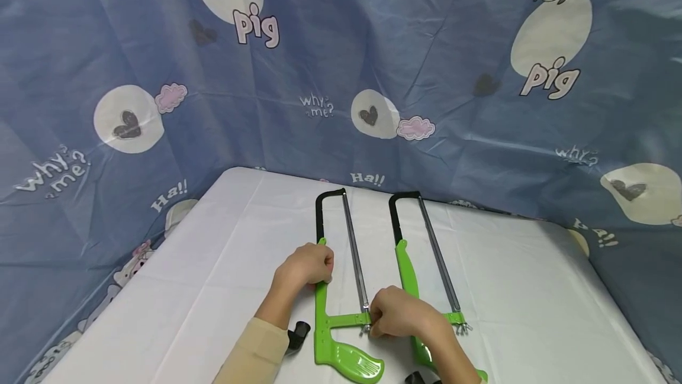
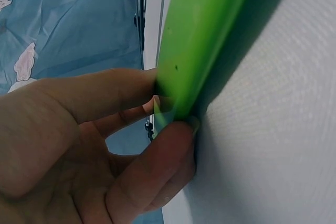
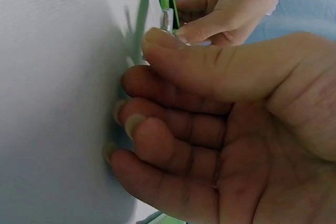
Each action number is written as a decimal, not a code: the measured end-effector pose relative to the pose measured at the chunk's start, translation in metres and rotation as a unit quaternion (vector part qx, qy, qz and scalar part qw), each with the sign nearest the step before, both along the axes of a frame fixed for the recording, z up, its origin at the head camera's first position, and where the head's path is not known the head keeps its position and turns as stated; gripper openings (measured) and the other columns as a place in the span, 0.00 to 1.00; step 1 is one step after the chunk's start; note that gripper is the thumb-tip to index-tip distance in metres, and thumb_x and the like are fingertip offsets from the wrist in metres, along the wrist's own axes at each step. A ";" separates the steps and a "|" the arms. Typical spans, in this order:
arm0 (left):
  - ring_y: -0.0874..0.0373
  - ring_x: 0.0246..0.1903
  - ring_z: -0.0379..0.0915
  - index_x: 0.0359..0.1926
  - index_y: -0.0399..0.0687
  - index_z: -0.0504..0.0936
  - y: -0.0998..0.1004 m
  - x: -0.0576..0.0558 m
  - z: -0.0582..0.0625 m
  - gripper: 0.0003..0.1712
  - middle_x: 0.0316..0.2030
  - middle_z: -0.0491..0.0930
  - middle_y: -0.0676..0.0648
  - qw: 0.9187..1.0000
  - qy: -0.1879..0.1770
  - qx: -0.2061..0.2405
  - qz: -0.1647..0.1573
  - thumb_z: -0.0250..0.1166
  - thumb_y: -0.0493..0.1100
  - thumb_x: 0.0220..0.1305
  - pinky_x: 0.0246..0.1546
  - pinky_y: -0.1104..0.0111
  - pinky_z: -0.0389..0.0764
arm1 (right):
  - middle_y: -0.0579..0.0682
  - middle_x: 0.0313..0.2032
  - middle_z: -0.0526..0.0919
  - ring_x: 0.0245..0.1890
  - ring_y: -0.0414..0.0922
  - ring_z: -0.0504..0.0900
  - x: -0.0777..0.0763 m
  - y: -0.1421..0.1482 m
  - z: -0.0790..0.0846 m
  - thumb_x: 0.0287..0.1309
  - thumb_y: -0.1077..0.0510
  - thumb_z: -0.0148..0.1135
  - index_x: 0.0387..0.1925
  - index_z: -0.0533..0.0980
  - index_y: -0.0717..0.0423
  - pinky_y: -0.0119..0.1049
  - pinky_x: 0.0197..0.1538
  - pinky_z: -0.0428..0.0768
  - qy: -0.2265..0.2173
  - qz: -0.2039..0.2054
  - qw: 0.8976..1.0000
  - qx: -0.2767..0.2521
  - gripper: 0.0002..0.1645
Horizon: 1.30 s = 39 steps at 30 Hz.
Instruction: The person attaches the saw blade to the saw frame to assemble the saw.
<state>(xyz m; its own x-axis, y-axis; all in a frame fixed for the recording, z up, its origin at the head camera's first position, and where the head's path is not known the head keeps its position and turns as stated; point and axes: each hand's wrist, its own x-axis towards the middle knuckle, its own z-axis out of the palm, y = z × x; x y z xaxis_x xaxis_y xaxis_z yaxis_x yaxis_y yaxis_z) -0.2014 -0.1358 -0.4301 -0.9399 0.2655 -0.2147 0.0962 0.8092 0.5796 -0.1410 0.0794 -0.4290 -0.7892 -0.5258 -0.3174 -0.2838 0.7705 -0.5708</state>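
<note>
Two hacksaws with green handles and black front bows lie side by side on the white table. My left hand (image 1: 306, 265) pinches the green frame of the left hacksaw (image 1: 321, 301) between thumb and fingers; in the left wrist view its fingertips press the bar from both sides. My right hand (image 1: 399, 313), fingers curled, has thumb and index finger at the wing nut (image 1: 364, 330) where the blade meets the crossbar. In the right wrist view the thumb covers part of that metal fitting (image 3: 167, 20). The right hacksaw (image 1: 407, 268) lies partly hidden under my right forearm.
The table (image 1: 240, 242) is covered by a white cloth. A black curved object (image 1: 298, 335) lies beside my left sleeve, and another black piece (image 1: 414, 378) shows at the bottom edge. A blue printed curtain (image 1: 319, 58) stands behind the table.
</note>
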 end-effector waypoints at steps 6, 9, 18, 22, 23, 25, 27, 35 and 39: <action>0.58 0.16 0.72 0.21 0.46 0.77 0.000 0.000 -0.001 0.12 0.21 0.76 0.49 1.000 0.001 0.000 -0.001 0.70 0.31 0.52 0.18 0.71 0.72 | 0.36 0.10 0.68 0.14 0.35 0.61 0.003 -0.003 0.003 0.43 0.62 0.73 0.10 0.74 0.49 0.28 0.19 0.61 0.026 0.009 1.000 0.007 0.17; 0.58 0.16 0.71 0.21 0.46 0.77 -0.001 0.000 -0.001 0.12 0.21 0.76 0.49 1.000 0.002 0.002 -0.002 0.70 0.31 0.52 0.17 0.71 0.71 | 0.36 0.09 0.60 0.13 0.35 0.57 0.006 -0.007 0.005 0.46 0.56 0.75 0.07 0.66 0.46 0.28 0.19 0.58 0.036 -0.004 0.999 0.017 0.26; 0.57 0.16 0.72 0.20 0.47 0.76 -0.002 0.000 -0.001 0.12 0.20 0.75 0.49 1.000 0.004 0.004 0.003 0.70 0.31 0.52 0.17 0.71 0.71 | 0.38 0.10 0.59 0.14 0.36 0.57 0.013 -0.024 0.006 0.44 0.46 0.77 0.08 0.61 0.44 0.30 0.18 0.58 0.130 -0.004 0.987 0.099 0.32; 0.58 0.15 0.71 0.20 0.47 0.76 -0.002 0.000 -0.001 0.12 0.20 0.74 0.50 1.000 0.004 0.003 0.000 0.70 0.31 0.52 0.17 0.70 0.70 | 0.41 0.13 0.69 0.15 0.37 0.63 0.014 -0.029 0.007 0.43 0.45 0.78 0.10 0.69 0.49 0.32 0.19 0.65 0.146 -0.008 0.981 0.126 0.26; 0.58 0.15 0.72 0.20 0.47 0.76 -0.003 -0.001 -0.002 0.12 0.20 0.74 0.50 1.000 0.004 0.003 0.001 0.70 0.32 0.52 0.17 0.70 0.71 | 0.42 0.14 0.71 0.15 0.38 0.64 0.014 -0.029 0.008 0.43 0.45 0.78 0.11 0.71 0.50 0.32 0.20 0.66 0.146 -0.008 0.981 0.129 0.25; 0.58 0.15 0.72 0.20 0.47 0.76 -0.003 -0.001 -0.002 0.12 0.19 0.74 0.50 1.000 0.004 0.002 0.000 0.70 0.32 0.52 0.17 0.70 0.71 | 0.43 0.14 0.72 0.16 0.38 0.65 0.014 -0.030 0.008 0.43 0.45 0.78 0.12 0.72 0.51 0.32 0.20 0.67 0.153 -0.004 0.979 0.134 0.24; 0.58 0.16 0.72 0.20 0.47 0.76 -0.003 -0.002 -0.003 0.12 0.19 0.75 0.50 1.000 0.003 0.002 -0.001 0.70 0.32 0.53 0.17 0.70 0.71 | 0.43 0.14 0.71 0.15 0.38 0.64 0.014 -0.030 0.008 0.43 0.46 0.77 0.11 0.71 0.51 0.32 0.19 0.66 0.158 0.001 0.978 0.135 0.24; 0.58 0.16 0.72 0.21 0.47 0.76 -0.003 -0.004 -0.003 0.12 0.20 0.75 0.49 1.000 0.002 0.002 -0.004 0.70 0.32 0.53 0.17 0.70 0.71 | 0.42 0.13 0.63 0.15 0.38 0.59 0.011 -0.025 0.004 0.43 0.55 0.72 0.09 0.60 0.45 0.31 0.18 0.60 0.147 0.005 0.982 0.116 0.27; 0.58 0.16 0.72 0.21 0.47 0.76 -0.001 -0.002 -0.002 0.12 0.21 0.75 0.49 1.000 0.001 -0.002 -0.005 0.70 0.32 0.53 0.17 0.71 0.71 | 0.38 0.11 0.55 0.14 0.37 0.54 0.008 -0.019 0.002 0.42 0.57 0.69 0.08 0.56 0.44 0.30 0.18 0.56 0.087 -0.009 0.993 0.079 0.28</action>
<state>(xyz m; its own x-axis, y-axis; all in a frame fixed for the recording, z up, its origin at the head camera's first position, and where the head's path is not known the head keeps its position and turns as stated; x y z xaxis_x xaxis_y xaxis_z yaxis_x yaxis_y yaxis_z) -0.2036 -0.1372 -0.4322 -0.9374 0.2743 -0.2146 0.1050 0.8102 0.5766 -0.1328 0.0603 -0.4266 -0.8478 -0.4658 -0.2534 -0.3533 0.8526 -0.3851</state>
